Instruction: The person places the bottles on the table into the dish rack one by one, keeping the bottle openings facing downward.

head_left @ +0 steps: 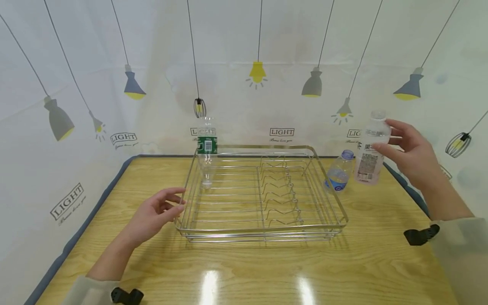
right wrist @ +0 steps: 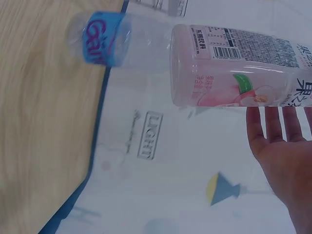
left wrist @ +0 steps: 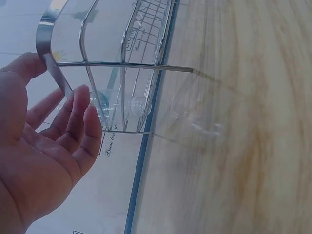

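My right hand [head_left: 409, 154] holds a clear bottle with a peach-drink label [head_left: 370, 148] by its upper part. The bottle is upright, its base raised off the table in the right wrist view. Close beside it stands a small clear bottle with a blue label [head_left: 338, 173], right of the wire dish rack [head_left: 263, 231]. At the rack's left side, my left hand [head_left: 158, 212] grips the metal rim between thumb and fingers. Inside the rack, at the back left, a clear bottle with a green label [head_left: 207, 146] stands upside down, neck at the bottom wires.
The rack sits mid-table on a wood-grain table [head_left: 244, 271], with V-shaped wire dividers [head_left: 281, 190] on its right half. A pale curtain [head_left: 228, 34] printed with lamps hangs around the back and sides of the table.
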Tool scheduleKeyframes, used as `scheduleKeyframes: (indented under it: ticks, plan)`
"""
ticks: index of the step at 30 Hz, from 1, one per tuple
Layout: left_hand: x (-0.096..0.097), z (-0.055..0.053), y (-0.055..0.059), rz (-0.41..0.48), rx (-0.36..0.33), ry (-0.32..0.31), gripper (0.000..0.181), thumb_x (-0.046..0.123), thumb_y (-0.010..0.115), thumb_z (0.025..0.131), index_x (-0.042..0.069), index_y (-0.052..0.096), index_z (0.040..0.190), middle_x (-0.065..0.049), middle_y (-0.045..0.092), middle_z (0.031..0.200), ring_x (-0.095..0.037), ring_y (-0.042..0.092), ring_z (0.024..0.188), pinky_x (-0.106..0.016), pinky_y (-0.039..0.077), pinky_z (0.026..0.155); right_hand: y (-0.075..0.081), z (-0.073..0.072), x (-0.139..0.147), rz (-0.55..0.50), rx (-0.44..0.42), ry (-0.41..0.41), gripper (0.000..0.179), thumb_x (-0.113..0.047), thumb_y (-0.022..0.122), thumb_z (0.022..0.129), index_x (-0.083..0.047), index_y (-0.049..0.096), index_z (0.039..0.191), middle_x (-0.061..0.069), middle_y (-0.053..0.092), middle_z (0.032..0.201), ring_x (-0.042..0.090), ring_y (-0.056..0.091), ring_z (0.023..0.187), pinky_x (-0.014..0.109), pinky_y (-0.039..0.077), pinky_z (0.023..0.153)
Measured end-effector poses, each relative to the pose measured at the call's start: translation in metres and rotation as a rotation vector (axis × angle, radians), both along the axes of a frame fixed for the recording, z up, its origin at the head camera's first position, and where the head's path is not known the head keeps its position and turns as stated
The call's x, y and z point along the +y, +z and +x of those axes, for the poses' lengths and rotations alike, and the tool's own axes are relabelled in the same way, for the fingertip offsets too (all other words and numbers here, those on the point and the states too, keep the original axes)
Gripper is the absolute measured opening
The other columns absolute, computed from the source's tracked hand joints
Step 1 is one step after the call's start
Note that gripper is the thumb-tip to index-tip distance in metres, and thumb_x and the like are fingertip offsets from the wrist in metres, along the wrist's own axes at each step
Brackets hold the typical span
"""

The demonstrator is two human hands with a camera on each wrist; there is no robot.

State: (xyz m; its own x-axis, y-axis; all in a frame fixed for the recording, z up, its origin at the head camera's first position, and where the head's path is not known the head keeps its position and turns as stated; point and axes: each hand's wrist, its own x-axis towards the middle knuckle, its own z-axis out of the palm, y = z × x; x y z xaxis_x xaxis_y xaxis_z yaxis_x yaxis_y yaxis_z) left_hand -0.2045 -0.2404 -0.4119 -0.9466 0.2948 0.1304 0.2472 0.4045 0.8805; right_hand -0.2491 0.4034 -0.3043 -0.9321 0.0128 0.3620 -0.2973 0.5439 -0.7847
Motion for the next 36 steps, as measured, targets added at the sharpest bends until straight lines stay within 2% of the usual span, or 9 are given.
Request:
scheduleKeyframes:
  ticks: [6,12,18,20,25,31,36]
  plan:
    - [0.001,0.001,0.011,-0.008,0.090,0.050,0.039,0.019,0.068,0.110,0.010,0.064,0.148,-0.008,0.064,0.110,-0.018,0.063,0.079,-0.029,0.055,0.067,0.013,0.006,-0.039,0.048,0.037,0.089,0.071,-0.006,0.072,0.106,-0.027,0.044,0.167,-0.018,0.058,0.136,0.002,0.061,0.114,0.009,0.055,0.084]
    - [0.015,0.002,0.035,0.011,0.161,0.046,0.034,0.020,0.069,0.110,0.013,0.068,0.144,-0.005,0.066,0.112,-0.016,0.066,0.086,-0.026,0.058,0.073,0.019,0.008,-0.081,0.064,0.103,0.222,0.073,0.003,0.076,0.100,-0.021,0.051,0.163,-0.009,0.064,0.133,0.008,0.067,0.113,0.013,0.058,0.088]
    - [0.041,-0.004,0.052,0.043,0.169,-0.046,0.034,0.017,0.071,0.108,0.014,0.069,0.142,-0.010,0.069,0.120,-0.020,0.071,0.095,-0.027,0.060,0.078,0.016,0.011,-0.115,0.107,0.137,0.342,0.071,0.004,0.079,0.097,-0.015,0.054,0.160,-0.002,0.063,0.134,0.009,0.067,0.116,0.011,0.056,0.094]
    - [0.052,-0.006,0.056,0.044,0.165,-0.084,0.036,0.017,0.072,0.107,0.015,0.069,0.143,-0.011,0.069,0.122,-0.018,0.072,0.100,-0.028,0.061,0.080,0.015,0.012,-0.125,0.140,0.137,0.365,0.072,0.002,0.080,0.097,-0.015,0.053,0.161,0.002,0.063,0.135,0.009,0.065,0.118,0.010,0.054,0.096]
    - [0.082,-0.014,0.066,0.046,0.134,-0.188,0.043,0.020,0.073,0.106,0.019,0.065,0.149,-0.009,0.069,0.132,-0.023,0.072,0.114,-0.032,0.064,0.090,0.009,0.014,-0.146,0.203,0.135,0.432,0.073,0.001,0.082,0.096,-0.017,0.053,0.161,0.008,0.064,0.139,0.010,0.063,0.118,0.012,0.053,0.100]
    - [0.116,-0.026,0.070,0.051,0.084,-0.270,0.051,0.025,0.076,0.105,0.022,0.060,0.154,-0.005,0.067,0.144,-0.024,0.071,0.126,-0.043,0.063,0.098,0.003,0.016,-0.168,0.249,0.125,0.498,0.073,0.000,0.080,0.096,-0.017,0.053,0.161,0.005,0.063,0.144,0.017,0.062,0.123,0.020,0.054,0.105]
    - [0.138,-0.033,0.073,0.082,0.052,-0.308,0.062,0.024,0.081,0.102,0.023,0.055,0.157,-0.004,0.063,0.151,-0.024,0.071,0.128,-0.042,0.064,0.101,0.000,0.019,-0.183,0.244,0.106,0.522,0.075,-0.002,0.082,0.095,-0.016,0.051,0.161,0.006,0.064,0.146,0.025,0.063,0.128,0.036,0.056,0.109]
